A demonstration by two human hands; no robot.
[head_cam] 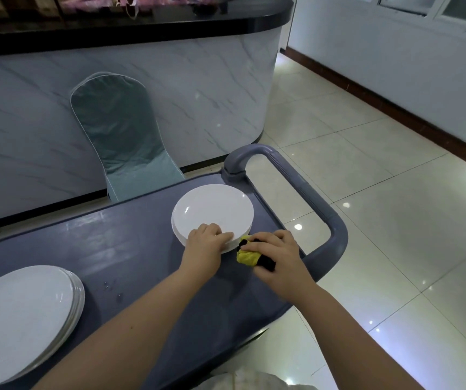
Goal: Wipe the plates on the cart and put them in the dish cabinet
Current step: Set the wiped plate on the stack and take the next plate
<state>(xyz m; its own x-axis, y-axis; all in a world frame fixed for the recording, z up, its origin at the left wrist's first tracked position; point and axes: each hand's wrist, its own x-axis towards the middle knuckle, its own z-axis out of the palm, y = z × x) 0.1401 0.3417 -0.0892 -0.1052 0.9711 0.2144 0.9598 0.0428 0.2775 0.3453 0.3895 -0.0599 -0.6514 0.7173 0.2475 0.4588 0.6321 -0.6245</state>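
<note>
On the cart (130, 249), handle end: a stack of white plates (212, 212), several deep, sat flat on the grey top. Left grip (206, 240) lay on the near rim of the top plate, fingers across the edge, thumb hidden. Couldn't tell if it pinched the rim or only pressed on it. Right grip (278, 251) was curled tight round a bunched yellow-and-black cloth (247, 256), down on the cart top just beside the stack.

Handling guess: the plates looked stiff, smooth and glossy, so likely slippery if wet. A few water drops (110, 288) sat on the cart top, so damp is plausible. One plate should be light enough for one grip. The whole stack would be heavy and prone to chipping. I'd take the top plate alone at the near rim, thumb over, fingers under, and lift it clear before wiping so the rest don't slide. Risk: the stack sat close to the cart's end by the handle (305, 192), and a sideways shove could push it over the lip.

A second stack of plates (20, 313) sat at the other end, well apart. Beyond the cart were a covered chair (124, 136), a desk with a marble-look front (198, 88) and tiled floor (367, 249). Dish cabinet not in view.
</note>
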